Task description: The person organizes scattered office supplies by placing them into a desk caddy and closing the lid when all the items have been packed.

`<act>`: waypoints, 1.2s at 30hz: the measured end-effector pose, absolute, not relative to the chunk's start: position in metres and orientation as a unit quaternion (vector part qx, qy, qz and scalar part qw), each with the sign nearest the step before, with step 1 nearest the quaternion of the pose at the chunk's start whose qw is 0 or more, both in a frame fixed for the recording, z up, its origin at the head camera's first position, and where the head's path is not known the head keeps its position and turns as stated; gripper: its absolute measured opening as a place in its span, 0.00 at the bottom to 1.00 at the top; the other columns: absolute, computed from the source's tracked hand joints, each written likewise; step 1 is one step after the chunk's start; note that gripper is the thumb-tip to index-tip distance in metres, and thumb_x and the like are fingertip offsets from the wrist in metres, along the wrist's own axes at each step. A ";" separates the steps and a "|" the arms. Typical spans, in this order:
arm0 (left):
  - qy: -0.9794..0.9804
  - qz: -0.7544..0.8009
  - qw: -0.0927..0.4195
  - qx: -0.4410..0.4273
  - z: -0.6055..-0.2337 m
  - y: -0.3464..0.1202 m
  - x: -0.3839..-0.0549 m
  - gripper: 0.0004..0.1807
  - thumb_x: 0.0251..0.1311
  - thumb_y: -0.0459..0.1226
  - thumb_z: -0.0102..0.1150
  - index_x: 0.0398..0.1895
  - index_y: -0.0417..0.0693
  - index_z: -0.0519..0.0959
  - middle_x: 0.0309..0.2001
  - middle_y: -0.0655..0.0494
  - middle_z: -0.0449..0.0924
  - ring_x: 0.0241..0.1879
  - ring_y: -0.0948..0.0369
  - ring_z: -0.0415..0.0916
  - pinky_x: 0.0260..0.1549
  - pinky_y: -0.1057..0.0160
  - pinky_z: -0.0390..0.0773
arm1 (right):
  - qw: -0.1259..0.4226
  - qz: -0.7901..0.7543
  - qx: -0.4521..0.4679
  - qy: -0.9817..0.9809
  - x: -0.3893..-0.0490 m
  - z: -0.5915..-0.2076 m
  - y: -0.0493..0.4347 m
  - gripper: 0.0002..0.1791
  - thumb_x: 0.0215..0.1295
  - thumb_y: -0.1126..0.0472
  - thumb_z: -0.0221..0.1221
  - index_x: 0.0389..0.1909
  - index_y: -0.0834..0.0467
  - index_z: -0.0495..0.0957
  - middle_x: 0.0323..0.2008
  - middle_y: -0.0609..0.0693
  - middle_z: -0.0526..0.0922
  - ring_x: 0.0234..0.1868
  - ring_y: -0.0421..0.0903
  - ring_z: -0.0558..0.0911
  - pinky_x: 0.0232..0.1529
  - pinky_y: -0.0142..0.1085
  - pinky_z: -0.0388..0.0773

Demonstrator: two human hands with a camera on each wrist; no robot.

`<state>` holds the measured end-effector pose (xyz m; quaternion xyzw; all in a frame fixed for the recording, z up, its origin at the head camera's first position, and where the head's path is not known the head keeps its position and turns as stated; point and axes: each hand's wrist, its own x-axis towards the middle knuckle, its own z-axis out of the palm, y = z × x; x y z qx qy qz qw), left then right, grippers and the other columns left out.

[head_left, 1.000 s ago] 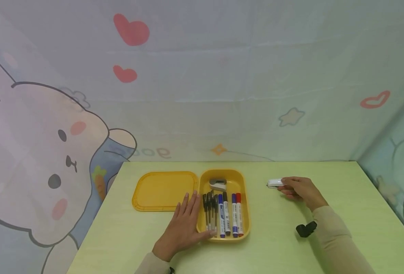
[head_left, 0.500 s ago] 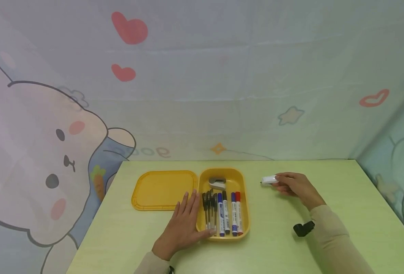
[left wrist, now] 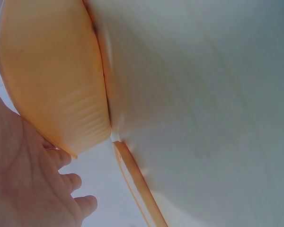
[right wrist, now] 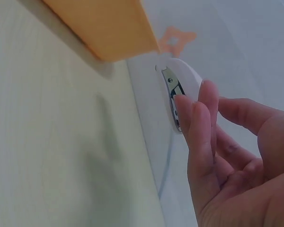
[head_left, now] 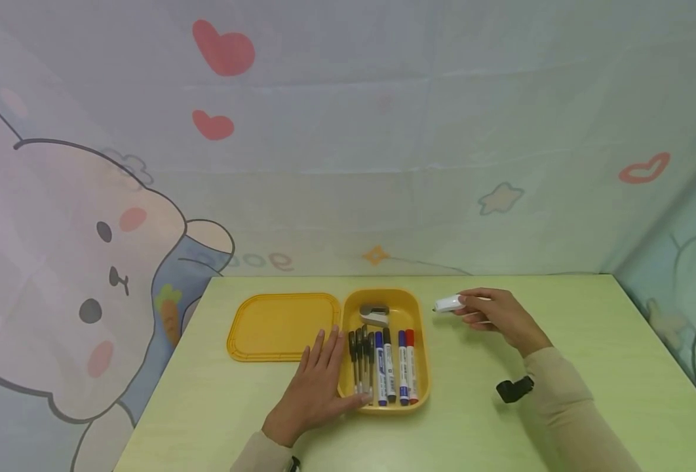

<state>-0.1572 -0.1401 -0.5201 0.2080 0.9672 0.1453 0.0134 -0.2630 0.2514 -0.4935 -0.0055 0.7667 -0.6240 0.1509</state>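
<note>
My right hand [head_left: 504, 320] pinches a small white-cased item [head_left: 448, 303] with a narrow dark tip pointing left, just right of the yellow box [head_left: 407, 301]. In the right wrist view, a silvery panel with dark cutouts [right wrist: 173, 87] runs along the item; its exact kind is unclear. Flat and with straight fingers, my left hand [head_left: 312, 393] touches the box's left wall, its thumb over the near left corner. Inside the box stand out several black-capped pens [head_left: 358, 357], blue, black and red markers [head_left: 403, 373], and a grey-and-white item [head_left: 374, 316].
A flat yellow lid [head_left: 283, 328] lies left of the box, close against it. The pale green tabletop [head_left: 590, 341] meets a printed cloth backdrop [head_left: 348, 164] along its far edge. A black wrist camera [head_left: 514, 389] juts from the right sleeve.
My right hand has moved left toward the box with the white-cased item, whose tip now points slightly down to the left. The left hand, box and lid hold their places.
</note>
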 end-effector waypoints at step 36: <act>0.967 0.149 0.018 0.206 -0.523 -0.141 -0.158 0.64 0.57 0.77 0.45 0.84 0.47 0.39 0.83 0.50 0.35 0.81 0.45 0.33 0.76 0.38 0.44 | 0.178 -0.606 -0.063 0.772 -0.271 -0.476 0.185 0.27 0.72 0.50 0.62 0.62 0.65 0.77 0.45 0.58 0.89 0.37 0.52 0.89 0.43 0.44 0.87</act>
